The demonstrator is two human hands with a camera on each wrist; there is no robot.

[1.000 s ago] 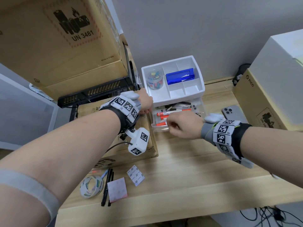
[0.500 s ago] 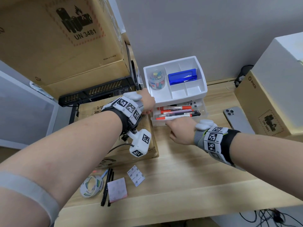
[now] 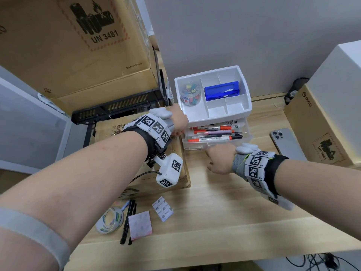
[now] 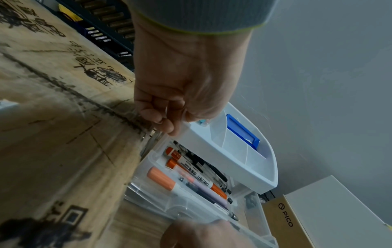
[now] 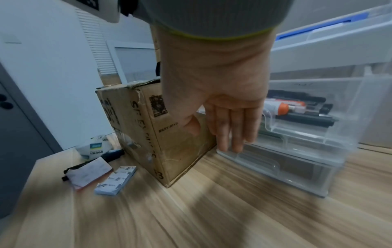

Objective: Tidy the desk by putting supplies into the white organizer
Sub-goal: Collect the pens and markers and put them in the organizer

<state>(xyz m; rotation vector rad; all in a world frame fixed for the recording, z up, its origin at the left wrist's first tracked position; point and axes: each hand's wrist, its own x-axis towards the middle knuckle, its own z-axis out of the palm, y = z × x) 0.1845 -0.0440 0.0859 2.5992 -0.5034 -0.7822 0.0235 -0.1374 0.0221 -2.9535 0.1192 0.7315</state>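
Note:
The white organizer (image 3: 214, 121) stands at the back of the desk, its top tray holding a jar of clips (image 3: 190, 93) and a blue case (image 3: 221, 90). Below the tray a clear drawer (image 3: 195, 146) filled with pens (image 3: 213, 132) sticks out slightly. My left hand (image 3: 178, 122) curls round the tray's front left corner (image 4: 184, 130). My right hand (image 3: 218, 159) is in front of the drawers, fingers straight, and its fingertips (image 5: 231, 147) touch the lower drawer's front (image 5: 265, 161). On the near left lie a tape roll (image 3: 110, 222), black pens (image 3: 129, 222), pink sticky notes (image 3: 140, 224) and a small white pack (image 3: 162, 211).
A low cardboard box (image 3: 144, 173) sits tight against the organizer's left side, under my left wrist. A phone (image 3: 287, 145) lies right of the drawers, beside a PICO carton (image 3: 320, 130). A large carton (image 3: 68, 45) and a black rack (image 3: 117, 108) fill the back left.
The pen drawer has slid most of the way back into the organizer. My right hand went from above the drawer to its front, then lower. The left hand stayed on the corner.

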